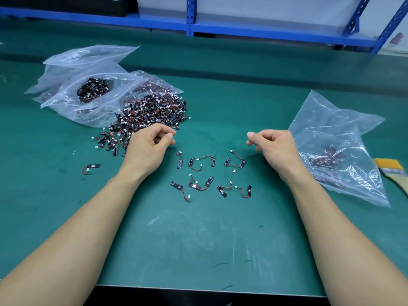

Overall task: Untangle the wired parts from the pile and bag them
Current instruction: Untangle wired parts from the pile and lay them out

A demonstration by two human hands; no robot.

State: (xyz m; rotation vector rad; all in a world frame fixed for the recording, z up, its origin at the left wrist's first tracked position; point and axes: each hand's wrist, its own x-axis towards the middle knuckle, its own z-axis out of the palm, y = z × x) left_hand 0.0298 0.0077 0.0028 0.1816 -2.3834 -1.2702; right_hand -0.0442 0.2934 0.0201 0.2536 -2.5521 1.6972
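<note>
left hand (152, 145) and right hand (274, 146) hover, fingers curled in, holding nothing. small black wired parts (179, 164) near them lie flat, pointing many ways.

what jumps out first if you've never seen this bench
A big tangled pile of black wired parts left of centre on the green table, beside clear bags. Then separated parts laid out near the left hand and right hand, and a crumpled bag at right holding a few.
</note>
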